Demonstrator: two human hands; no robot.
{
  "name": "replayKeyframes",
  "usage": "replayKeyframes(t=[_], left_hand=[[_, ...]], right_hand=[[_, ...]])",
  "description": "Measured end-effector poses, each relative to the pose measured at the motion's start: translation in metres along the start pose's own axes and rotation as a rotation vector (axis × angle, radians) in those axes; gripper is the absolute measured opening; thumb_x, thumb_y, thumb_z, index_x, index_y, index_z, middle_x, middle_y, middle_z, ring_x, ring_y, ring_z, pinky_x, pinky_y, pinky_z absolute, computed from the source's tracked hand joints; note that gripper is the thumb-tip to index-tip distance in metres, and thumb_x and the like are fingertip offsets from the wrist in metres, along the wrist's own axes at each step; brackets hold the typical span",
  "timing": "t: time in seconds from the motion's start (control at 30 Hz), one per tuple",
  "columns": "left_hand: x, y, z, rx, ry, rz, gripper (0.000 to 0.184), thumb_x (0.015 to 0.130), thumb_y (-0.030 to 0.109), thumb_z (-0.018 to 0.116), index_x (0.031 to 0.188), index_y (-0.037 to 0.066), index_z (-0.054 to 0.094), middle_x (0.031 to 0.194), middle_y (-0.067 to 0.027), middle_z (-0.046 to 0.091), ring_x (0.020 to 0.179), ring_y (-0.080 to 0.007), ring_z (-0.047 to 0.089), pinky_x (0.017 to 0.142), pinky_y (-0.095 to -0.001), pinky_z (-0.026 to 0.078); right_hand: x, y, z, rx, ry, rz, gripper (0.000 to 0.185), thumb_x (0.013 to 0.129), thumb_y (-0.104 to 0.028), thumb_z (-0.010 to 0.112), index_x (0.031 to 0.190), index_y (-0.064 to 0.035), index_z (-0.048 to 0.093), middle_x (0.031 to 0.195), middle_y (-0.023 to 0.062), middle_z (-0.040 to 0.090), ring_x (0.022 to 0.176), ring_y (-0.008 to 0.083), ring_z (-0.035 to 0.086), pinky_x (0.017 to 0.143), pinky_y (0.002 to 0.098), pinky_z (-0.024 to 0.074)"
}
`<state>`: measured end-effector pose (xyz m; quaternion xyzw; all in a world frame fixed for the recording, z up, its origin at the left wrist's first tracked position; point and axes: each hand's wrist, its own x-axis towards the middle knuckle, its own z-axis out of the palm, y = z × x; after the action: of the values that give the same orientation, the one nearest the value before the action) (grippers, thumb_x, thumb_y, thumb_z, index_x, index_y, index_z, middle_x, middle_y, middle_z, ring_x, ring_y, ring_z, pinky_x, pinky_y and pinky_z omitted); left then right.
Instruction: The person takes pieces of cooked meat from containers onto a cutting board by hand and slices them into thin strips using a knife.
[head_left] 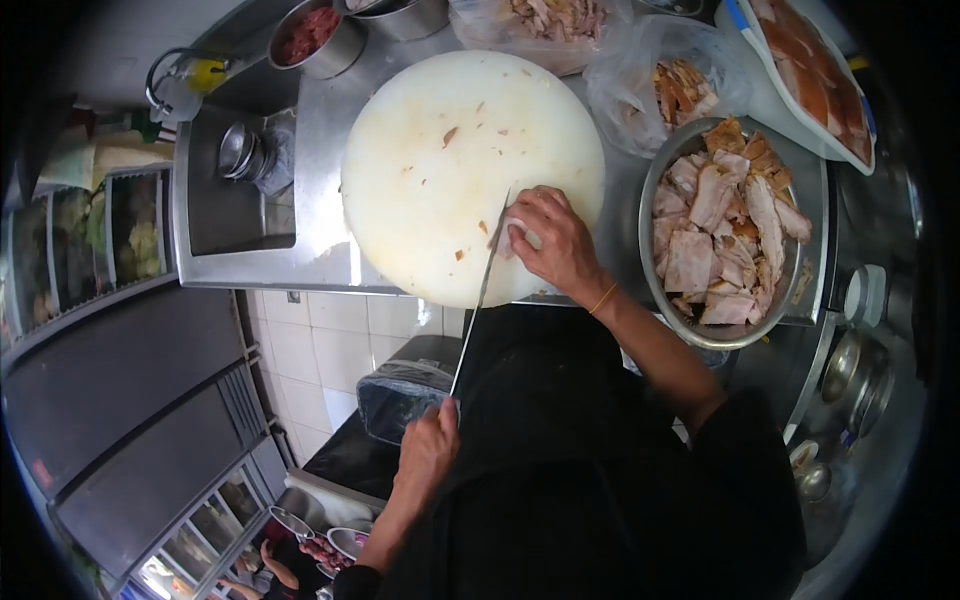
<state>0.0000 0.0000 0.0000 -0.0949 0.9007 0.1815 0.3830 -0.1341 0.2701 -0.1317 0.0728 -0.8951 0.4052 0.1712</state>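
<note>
My left hand (428, 440) is closed around the handle of one long, thin steel knife (478, 310); my right hand (552, 245), apart from it, curls its fingers over one pale, smooth meat piece (508, 246) beside the blade, on the round white board (420, 115). Brown scraps dot its matte surface. To the right, one round metal bowl (650, 270) holds many blocky, brown-edged chunks (692, 262), too overlapped to count; beyond are two crinkled clear bags (622, 108).

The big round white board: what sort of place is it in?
Probably a restaurant kitchen: the round white board lies on a shiny steel counter, near a round steel bowl of cut pinkish meat and a steel sink.
</note>
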Motion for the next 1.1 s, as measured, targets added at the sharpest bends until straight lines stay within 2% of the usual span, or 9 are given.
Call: replayKeyframes(t=[0.07,0.13,0.2,0.47,0.57,0.67,0.87,1.07,1.1], left_hand=[[0.003,0.013,-0.003,-0.004,0.043,-0.004,0.06,0.109,0.046,0.038,0.092,-0.003,0.068,0.088,-0.0355,0.067,0.09,-0.0576,0.063,0.083,-0.0608,0.051],[0.046,0.031,0.009,-0.091,0.108,0.068,0.061,0.109,0.046,0.038,0.089,-0.004,0.066,0.085,-0.035,0.066,0.088,-0.0571,0.063,0.079,-0.0611,0.05],[0.013,0.029,-0.012,-0.073,0.131,0.01,0.063,0.109,0.048,0.038,0.087,-0.004,0.064,0.083,-0.0348,0.066,0.088,-0.0565,0.063,0.074,-0.061,0.048],[-0.004,0.019,-0.008,-0.072,0.157,-0.023,0.064,0.109,0.05,0.037,0.085,-0.004,0.062,0.081,-0.0345,0.065,0.087,-0.0571,0.062,0.073,-0.0605,0.048],[-0.011,0.01,-0.01,-0.101,0.157,-0.038,0.064,0.108,0.051,0.038,0.085,-0.003,0.062,0.08,-0.0341,0.064,0.087,-0.0565,0.062,0.073,-0.0594,0.048],[-0.028,-0.001,-0.018,-0.1,0.133,-0.058,0.065,0.108,0.053,0.039,0.085,-0.003,0.062,0.078,-0.0334,0.064,0.086,-0.0557,0.062,0.073,-0.0581,0.048],[-0.057,-0.012,-0.031,0.0,0.1,-0.136,0.064,0.106,0.055,0.044,0.085,-0.002,0.064,0.077,-0.0314,0.065,0.085,-0.0536,0.065,0.075,-0.0574,0.05],[-0.054,-0.005,-0.027,0.076,0.106,-0.153,0.06,0.105,0.053,0.045,0.09,-0.001,0.066,0.078,-0.0323,0.067,0.085,-0.0521,0.067,0.079,-0.057,0.052],[-0.054,-0.005,-0.027,0.078,0.104,-0.151,0.06,0.105,0.053,0.045,0.09,-0.001,0.066,0.078,-0.0325,0.067,0.086,-0.0519,0.067,0.08,-0.057,0.052]], right_hand=[[-0.001,-0.007,-0.001,0.019,-0.003,0.009,0.022,0.082,-0.008,0.071,0.103,-0.0031,0.07,0.11,0.0124,0.065,0.111,0.0317,0.06,0.096,0.0405,0.0521],[0.019,0.025,-0.011,-0.035,0.03,-0.064,0.021,0.081,-0.004,0.073,0.101,-0.0023,0.07,0.108,0.0131,0.066,0.108,0.0334,0.062,0.094,0.0415,0.0529],[0.006,0.007,-0.002,0.021,0.031,-0.012,0.021,0.08,-0.002,0.074,0.101,-0.0021,0.07,0.107,0.0135,0.067,0.107,0.0343,0.062,0.093,0.0419,0.0532],[0.004,0.008,-0.001,0.047,0.01,0.02,0.025,0.08,-0.005,0.072,0.104,-0.0028,0.069,0.108,0.0141,0.064,0.108,0.034,0.059,0.095,0.0429,0.0515],[0.019,0.0,-0.004,0.113,0.048,0.131,0.022,0.078,-0.006,0.074,0.1,-0.0035,0.071,0.103,0.0128,0.065,0.102,0.0328,0.059,0.091,0.0417,0.0516],[0.032,0.011,0.004,-0.028,-0.107,0.043,0.018,0.075,-0.007,0.075,0.093,-0.0048,0.073,0.095,0.0115,0.064,0.095,0.0313,0.058,0.086,0.0399,0.0514],[0.043,0.021,0.014,-0.174,-0.253,-0.027,0.003,0.078,-0.005,0.067,0.08,-0.003,0.069,0.088,0.0128,0.062,0.094,0.0306,0.059,0.086,0.039,0.0522],[0.046,0.024,0.011,-0.308,-0.315,-0.211,0.006,0.079,-0.002,0.062,0.078,0.0005,0.067,0.087,0.0166,0.065,0.094,0.0313,0.061,0.087,0.0409,0.0547],[0.053,0.02,0.007,-0.306,-0.423,-0.178,0.01,0.074,-0.007,0.07,0.079,0.0011,0.067,0.086,0.0174,0.066,0.092,0.0331,0.063,0.087,0.0414,0.055]])
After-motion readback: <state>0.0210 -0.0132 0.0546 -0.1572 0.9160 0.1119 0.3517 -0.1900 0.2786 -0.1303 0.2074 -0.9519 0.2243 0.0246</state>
